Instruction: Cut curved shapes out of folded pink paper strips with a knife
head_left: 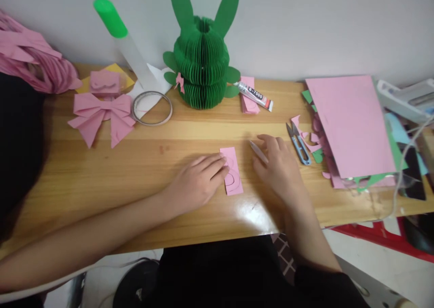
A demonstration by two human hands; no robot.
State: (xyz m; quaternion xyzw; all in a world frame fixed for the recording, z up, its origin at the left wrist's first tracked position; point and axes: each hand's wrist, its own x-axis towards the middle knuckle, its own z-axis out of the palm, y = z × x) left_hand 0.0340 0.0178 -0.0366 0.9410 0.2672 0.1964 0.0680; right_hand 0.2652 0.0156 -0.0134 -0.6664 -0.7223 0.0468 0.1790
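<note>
My left hand (198, 181) lies flat on the wooden table (142, 163), its fingertips pressing the left edge of a small pink paper slip (232, 172) marked with curved pencil lines. My right hand (276, 165) rests just right of the slip, fingers curled around a thin pen or pencil (258, 152) whose tip points up-left. Blue thread snips (298, 144) lie just to the right of that hand.
At the back stand a green honeycomb-paper rabbit (202, 59), a glue tube (255, 95), a tape ring (152, 107), a pink paper bow (100, 118) and a green-capped tube (124, 45). Pink card sheets (351, 125) and paper scraps pile up on the right.
</note>
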